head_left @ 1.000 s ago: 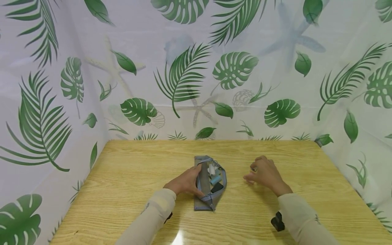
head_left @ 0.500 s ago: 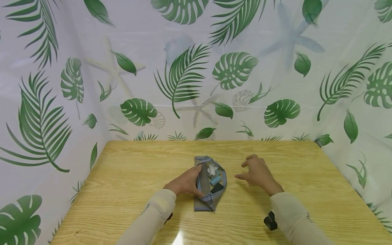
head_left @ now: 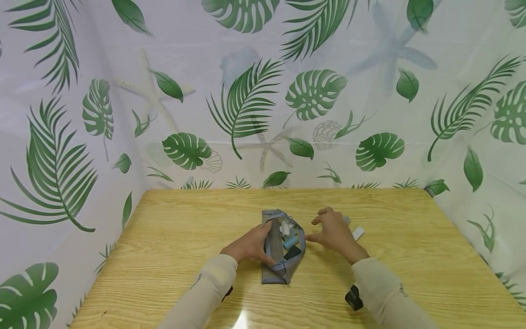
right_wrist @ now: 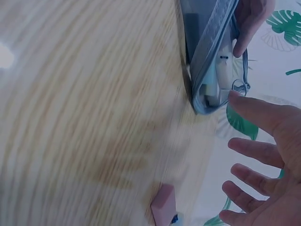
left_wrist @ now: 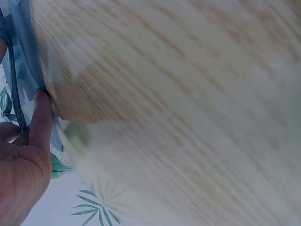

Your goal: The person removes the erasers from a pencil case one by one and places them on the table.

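A grey zip pouch point(head_left: 276, 240) with blue trim lies on the table, its mouth gaping to the right. Inside it are a white item point(head_left: 285, 228), a light blue cylinder point(head_left: 291, 242) and a black item point(head_left: 292, 253). My left hand point(head_left: 249, 244) grips the pouch from the left, holding its mouth apart. Just right of the pouch is my right hand point(head_left: 334, 232), fingers spread and loosely bent with nothing between them. In the right wrist view, its thumb point(right_wrist: 256, 113) overlaps the zip end of the pouch point(right_wrist: 211, 56).
A white block point(head_left: 358, 233) and a small grey-blue thing point(head_left: 347, 220) lie behind my right hand on the wooden table point(head_left: 197, 210). In the right wrist view a pinkish block point(right_wrist: 163, 205) shows on the table. Leaf-printed sheets point(head_left: 255, 45) surround the table at back and sides.
My right hand has moved left, up to the pouch's edge, uncovering the white block and the grey-blue thing behind it. My left hand and the pouch stay in place.
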`<state>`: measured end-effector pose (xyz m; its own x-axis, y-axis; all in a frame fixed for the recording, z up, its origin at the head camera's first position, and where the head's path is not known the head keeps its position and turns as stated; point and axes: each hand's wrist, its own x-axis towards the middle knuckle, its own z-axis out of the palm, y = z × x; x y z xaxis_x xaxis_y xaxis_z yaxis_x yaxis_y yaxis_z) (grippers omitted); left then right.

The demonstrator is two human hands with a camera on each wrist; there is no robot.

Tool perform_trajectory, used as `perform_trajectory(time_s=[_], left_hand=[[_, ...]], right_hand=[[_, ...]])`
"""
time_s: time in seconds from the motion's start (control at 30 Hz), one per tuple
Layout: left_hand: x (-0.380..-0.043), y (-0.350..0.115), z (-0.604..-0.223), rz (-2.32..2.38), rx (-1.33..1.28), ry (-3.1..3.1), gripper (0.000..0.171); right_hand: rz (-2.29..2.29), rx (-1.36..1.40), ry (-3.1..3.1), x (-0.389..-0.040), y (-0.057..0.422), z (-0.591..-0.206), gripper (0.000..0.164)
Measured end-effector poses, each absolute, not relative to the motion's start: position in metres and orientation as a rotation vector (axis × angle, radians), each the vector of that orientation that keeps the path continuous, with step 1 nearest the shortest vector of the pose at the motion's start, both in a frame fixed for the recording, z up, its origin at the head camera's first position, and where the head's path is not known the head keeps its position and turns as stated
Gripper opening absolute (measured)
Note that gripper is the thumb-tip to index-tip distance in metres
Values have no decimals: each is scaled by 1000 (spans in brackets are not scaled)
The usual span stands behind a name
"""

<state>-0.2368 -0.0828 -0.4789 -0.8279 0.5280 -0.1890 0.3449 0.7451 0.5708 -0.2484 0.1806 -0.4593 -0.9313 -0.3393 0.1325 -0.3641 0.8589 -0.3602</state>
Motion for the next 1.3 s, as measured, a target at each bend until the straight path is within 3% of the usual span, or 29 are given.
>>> perform_trajectory(time_s=[0.5,1.3], left_hand=[[-237,-82,-477,741,664,2606,117],[-238,-84,-480,766,661,2597,116]], right_hand=[[637,604,-2930,-247,152,-463,44],[654,433,-2861,-246,119,-480,36]])
